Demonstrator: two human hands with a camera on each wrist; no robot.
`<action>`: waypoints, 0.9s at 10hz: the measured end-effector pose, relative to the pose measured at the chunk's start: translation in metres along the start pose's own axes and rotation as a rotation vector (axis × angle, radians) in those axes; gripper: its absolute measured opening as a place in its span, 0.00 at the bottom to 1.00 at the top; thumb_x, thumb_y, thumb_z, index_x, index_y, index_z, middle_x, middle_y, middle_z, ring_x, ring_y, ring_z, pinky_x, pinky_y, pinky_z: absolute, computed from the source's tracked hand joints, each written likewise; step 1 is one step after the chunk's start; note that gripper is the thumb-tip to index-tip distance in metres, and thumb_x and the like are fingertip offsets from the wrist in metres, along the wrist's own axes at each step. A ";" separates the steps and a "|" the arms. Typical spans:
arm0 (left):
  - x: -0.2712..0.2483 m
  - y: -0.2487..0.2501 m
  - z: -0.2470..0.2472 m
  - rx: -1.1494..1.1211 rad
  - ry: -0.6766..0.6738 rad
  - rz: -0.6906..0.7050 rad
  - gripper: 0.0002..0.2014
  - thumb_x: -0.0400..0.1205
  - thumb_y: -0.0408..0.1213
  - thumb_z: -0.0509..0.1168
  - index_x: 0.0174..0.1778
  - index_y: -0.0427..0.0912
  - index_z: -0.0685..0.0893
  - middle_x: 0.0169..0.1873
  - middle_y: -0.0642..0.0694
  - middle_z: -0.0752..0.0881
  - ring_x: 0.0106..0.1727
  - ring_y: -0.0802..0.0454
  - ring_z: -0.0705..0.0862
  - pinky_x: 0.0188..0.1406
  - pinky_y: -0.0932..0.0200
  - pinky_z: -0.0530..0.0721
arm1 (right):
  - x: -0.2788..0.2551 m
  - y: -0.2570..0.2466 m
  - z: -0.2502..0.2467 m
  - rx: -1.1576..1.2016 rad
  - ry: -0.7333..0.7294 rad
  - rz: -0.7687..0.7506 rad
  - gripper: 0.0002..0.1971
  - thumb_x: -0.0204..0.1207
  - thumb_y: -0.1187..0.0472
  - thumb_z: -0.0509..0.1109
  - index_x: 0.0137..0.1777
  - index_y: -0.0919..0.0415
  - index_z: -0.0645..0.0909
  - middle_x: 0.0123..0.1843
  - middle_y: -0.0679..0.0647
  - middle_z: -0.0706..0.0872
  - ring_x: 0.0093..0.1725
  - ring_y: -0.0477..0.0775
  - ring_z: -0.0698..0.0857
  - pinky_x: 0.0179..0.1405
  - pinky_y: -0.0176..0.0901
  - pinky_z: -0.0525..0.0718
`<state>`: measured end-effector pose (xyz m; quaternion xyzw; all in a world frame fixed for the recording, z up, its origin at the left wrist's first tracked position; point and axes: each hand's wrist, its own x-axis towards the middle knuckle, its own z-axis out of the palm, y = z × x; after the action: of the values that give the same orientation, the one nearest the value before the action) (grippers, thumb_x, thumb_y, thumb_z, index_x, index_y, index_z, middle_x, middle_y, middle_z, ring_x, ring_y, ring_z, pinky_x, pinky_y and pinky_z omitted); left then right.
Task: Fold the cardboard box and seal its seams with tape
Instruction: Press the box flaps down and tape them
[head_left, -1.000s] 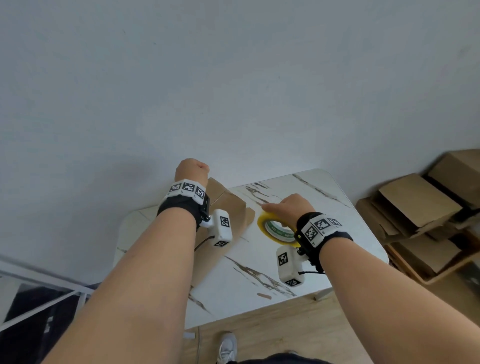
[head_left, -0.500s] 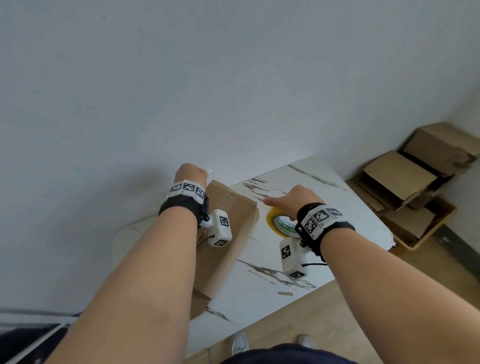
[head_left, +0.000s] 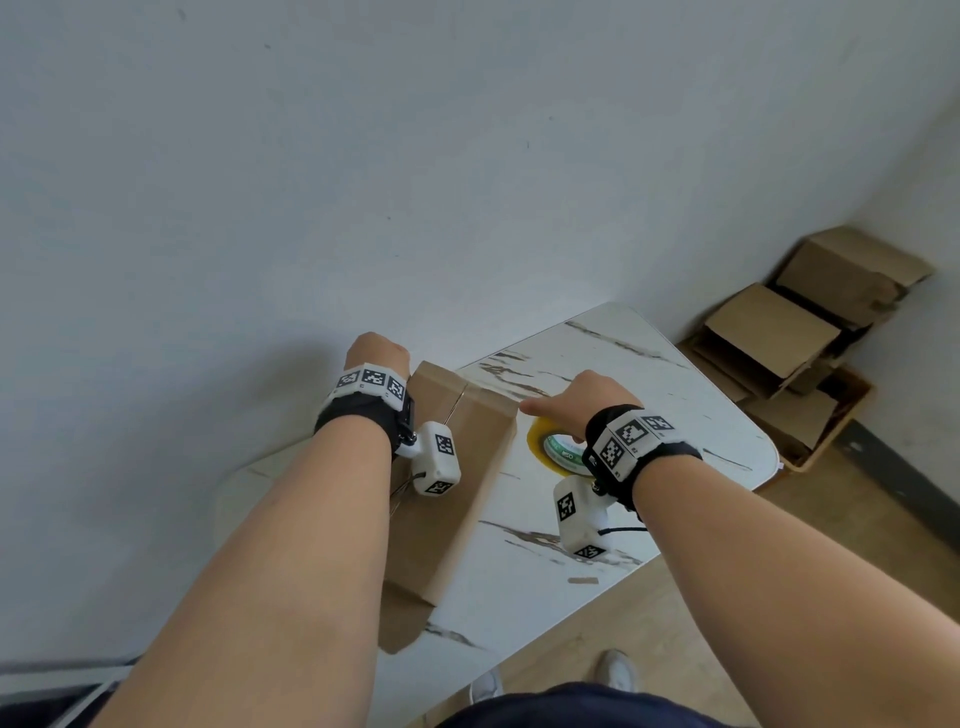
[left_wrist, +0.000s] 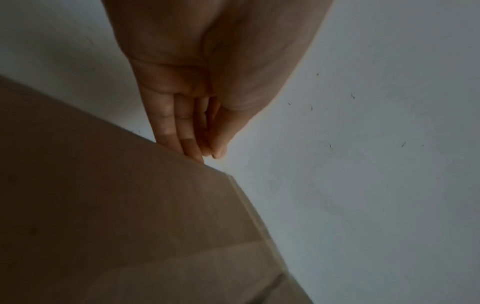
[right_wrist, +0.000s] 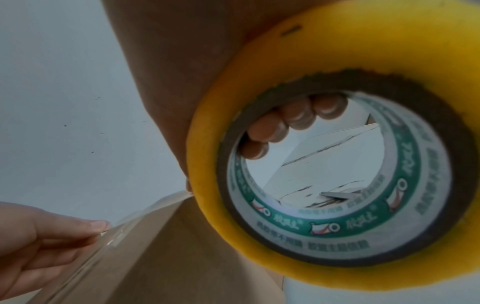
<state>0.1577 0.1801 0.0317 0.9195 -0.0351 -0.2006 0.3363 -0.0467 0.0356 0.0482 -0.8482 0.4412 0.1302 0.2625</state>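
Observation:
A brown cardboard box (head_left: 457, 493) lies lengthwise on the white marble table (head_left: 649, 374), its top seam running away from me. My left hand (head_left: 376, 353) reaches over the box's far end. In the left wrist view its fingers (left_wrist: 182, 131) are straight against the far edge of the box (left_wrist: 130, 216). My right hand (head_left: 582, 400) grips a yellow tape roll (head_left: 543, 447) by the box's far right corner, fingertips (right_wrist: 285, 123) hooked through the roll (right_wrist: 259, 67). A clear tape strip (right_wrist: 135, 214) runs from the roll to the left hand (right_wrist: 39, 240) on the box (right_wrist: 161, 257).
A white wall stands directly behind the table. A pile of cardboard boxes (head_left: 779, 338) sits on the floor at the right. A loose cardboard flap (head_left: 400, 623) sticks out under the box near the table's front edge. A small brown scrap (head_left: 582, 579) lies on the table.
The head view has swung right and down. The cardboard now stands up more as a box under my left arm. My right hand with the roll has moved closer to the box's far corner.

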 end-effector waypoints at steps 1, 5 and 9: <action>0.005 -0.004 0.002 -0.038 -0.005 -0.003 0.11 0.78 0.32 0.62 0.45 0.30 0.88 0.40 0.33 0.91 0.43 0.37 0.91 0.47 0.41 0.90 | 0.002 -0.001 0.004 0.001 -0.003 0.000 0.27 0.66 0.31 0.70 0.34 0.58 0.77 0.32 0.52 0.85 0.32 0.52 0.84 0.29 0.37 0.77; -0.005 -0.011 0.003 -0.049 -0.111 -0.041 0.01 0.81 0.34 0.65 0.44 0.43 0.78 0.45 0.44 0.81 0.45 0.47 0.78 0.45 0.60 0.79 | 0.014 0.000 0.025 0.000 -0.015 0.026 0.31 0.65 0.27 0.67 0.29 0.59 0.74 0.25 0.51 0.79 0.26 0.53 0.78 0.29 0.39 0.74; 0.005 -0.023 -0.003 -0.151 -0.330 -0.152 0.11 0.82 0.37 0.67 0.57 0.37 0.83 0.64 0.36 0.83 0.52 0.48 0.82 0.45 0.65 0.84 | 0.023 0.006 0.036 0.083 -0.070 0.029 0.35 0.57 0.23 0.66 0.32 0.61 0.78 0.27 0.54 0.84 0.27 0.55 0.81 0.34 0.44 0.81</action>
<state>0.1620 0.1985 0.0174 0.8462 -0.0050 -0.3756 0.3780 -0.0380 0.0371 0.0063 -0.8251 0.4491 0.1451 0.3107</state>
